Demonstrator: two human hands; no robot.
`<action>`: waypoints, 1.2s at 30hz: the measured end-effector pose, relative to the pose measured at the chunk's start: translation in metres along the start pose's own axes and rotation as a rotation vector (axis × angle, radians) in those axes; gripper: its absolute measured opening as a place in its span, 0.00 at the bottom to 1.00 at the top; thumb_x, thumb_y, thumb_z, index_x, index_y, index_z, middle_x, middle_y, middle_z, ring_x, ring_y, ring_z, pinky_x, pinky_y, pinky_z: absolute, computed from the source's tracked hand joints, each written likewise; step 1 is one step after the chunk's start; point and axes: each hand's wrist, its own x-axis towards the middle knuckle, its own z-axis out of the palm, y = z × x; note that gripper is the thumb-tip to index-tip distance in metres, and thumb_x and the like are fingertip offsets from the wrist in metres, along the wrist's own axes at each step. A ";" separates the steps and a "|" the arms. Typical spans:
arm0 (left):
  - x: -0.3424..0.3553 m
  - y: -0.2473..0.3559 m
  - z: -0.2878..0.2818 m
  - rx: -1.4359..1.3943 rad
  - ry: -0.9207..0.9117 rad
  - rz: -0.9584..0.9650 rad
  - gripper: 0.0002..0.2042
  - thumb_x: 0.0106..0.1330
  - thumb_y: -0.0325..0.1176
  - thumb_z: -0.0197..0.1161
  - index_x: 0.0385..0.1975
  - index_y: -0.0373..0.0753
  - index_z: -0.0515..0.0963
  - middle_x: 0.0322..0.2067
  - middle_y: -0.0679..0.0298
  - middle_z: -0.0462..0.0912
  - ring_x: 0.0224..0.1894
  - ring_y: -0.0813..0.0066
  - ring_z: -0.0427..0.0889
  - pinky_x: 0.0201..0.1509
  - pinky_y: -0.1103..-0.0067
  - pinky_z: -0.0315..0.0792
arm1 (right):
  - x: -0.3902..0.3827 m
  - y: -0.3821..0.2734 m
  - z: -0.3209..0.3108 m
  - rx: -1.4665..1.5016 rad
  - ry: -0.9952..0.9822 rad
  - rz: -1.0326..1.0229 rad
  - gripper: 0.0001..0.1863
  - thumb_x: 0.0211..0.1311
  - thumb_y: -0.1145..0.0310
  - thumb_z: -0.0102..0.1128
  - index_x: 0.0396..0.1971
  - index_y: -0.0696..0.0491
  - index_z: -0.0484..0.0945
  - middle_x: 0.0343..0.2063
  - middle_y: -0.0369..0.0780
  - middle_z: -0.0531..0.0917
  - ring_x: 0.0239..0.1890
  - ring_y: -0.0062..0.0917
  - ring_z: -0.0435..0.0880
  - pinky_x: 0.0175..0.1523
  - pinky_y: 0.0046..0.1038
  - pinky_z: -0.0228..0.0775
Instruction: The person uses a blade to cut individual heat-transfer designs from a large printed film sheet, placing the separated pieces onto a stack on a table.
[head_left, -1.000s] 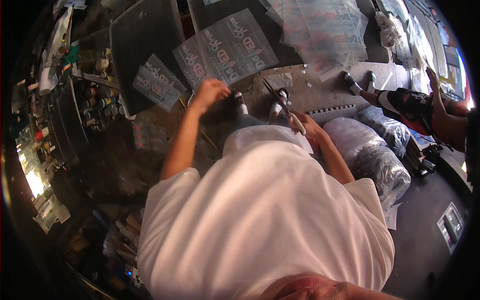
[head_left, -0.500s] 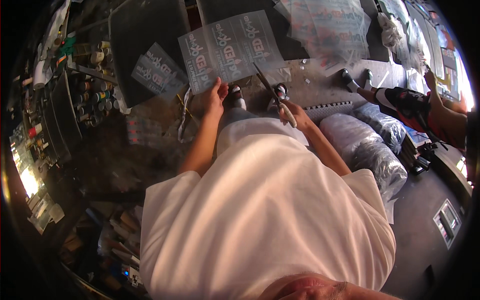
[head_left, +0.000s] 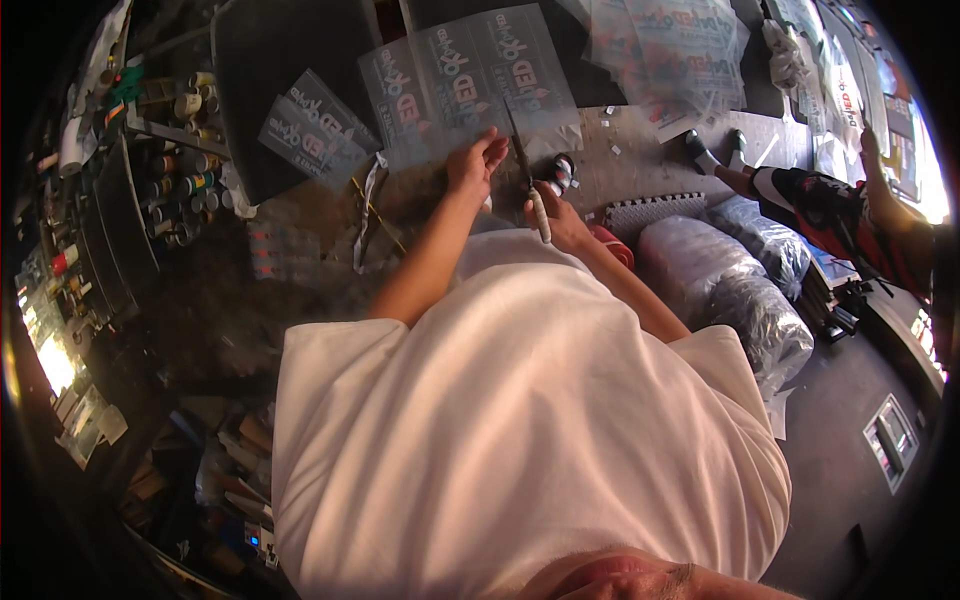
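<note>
A clear plastic sheet printed in white and red (head_left: 455, 85) lay across the dark flat tabletop (head_left: 285, 90), its near edge seeming to overhang toward the person. Sound handling, by judgement, called for the sheet to be kept flat and lightly taut, the blades in line with its edge, and the free fingers well aside from the point.

The right hand (head_left: 562, 220) was closed around the pale handle of a dark-bladed tool, apparently scissors (head_left: 521, 165), whose tip pointed up and away, over the sheet's near part. The left hand (head_left: 474, 170) reached forward just beside the blades, its fingers bent and loosely parted; whether they touched the sheet could not be told. Both forearms angled inward.
</note>
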 end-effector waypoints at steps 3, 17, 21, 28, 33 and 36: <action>-0.005 0.001 0.006 0.021 0.012 0.034 0.07 0.59 0.26 0.65 0.36 0.34 0.77 0.33 0.59 0.82 0.37 0.66 0.83 0.43 0.74 0.79 | 0.001 0.005 -0.001 0.014 -0.018 0.032 0.30 0.63 0.51 0.56 0.56 0.58 0.63 0.34 0.42 0.81 0.32 0.22 0.78 0.40 0.26 0.70; -0.005 0.001 0.009 -0.012 0.031 0.019 0.09 0.58 0.25 0.65 0.37 0.34 0.76 0.34 0.58 0.82 0.35 0.66 0.84 0.40 0.76 0.80 | -0.001 0.010 0.007 0.078 0.049 -0.014 0.26 0.64 0.55 0.57 0.53 0.58 0.67 0.31 0.42 0.82 0.30 0.22 0.79 0.37 0.25 0.71; -0.006 0.001 0.010 -0.007 0.034 0.023 0.08 0.58 0.25 0.66 0.36 0.34 0.76 0.33 0.58 0.82 0.35 0.66 0.83 0.40 0.75 0.80 | -0.001 0.021 0.009 0.022 0.104 -0.047 0.24 0.62 0.58 0.60 0.52 0.58 0.69 0.27 0.40 0.83 0.25 0.23 0.81 0.32 0.26 0.72; -0.006 -0.003 0.004 0.012 0.037 0.017 0.07 0.60 0.25 0.63 0.36 0.33 0.77 0.33 0.58 0.82 0.35 0.66 0.83 0.41 0.75 0.80 | 0.008 0.022 0.011 0.188 0.125 -0.062 0.23 0.61 0.60 0.60 0.52 0.57 0.70 0.22 0.38 0.83 0.20 0.19 0.79 0.24 0.23 0.69; -0.016 -0.004 0.009 0.016 0.049 0.018 0.06 0.59 0.25 0.64 0.35 0.34 0.77 0.32 0.58 0.82 0.34 0.67 0.83 0.41 0.75 0.79 | 0.011 0.018 0.014 0.188 0.129 -0.049 0.23 0.61 0.61 0.60 0.53 0.57 0.70 0.22 0.38 0.83 0.18 0.19 0.78 0.23 0.24 0.69; -0.019 -0.001 0.012 0.004 0.065 0.017 0.06 0.58 0.25 0.65 0.34 0.34 0.77 0.32 0.58 0.82 0.34 0.68 0.83 0.40 0.75 0.79 | 0.013 0.016 0.011 0.119 0.120 -0.001 0.22 0.62 0.63 0.59 0.53 0.57 0.70 0.22 0.37 0.83 0.18 0.18 0.78 0.23 0.24 0.69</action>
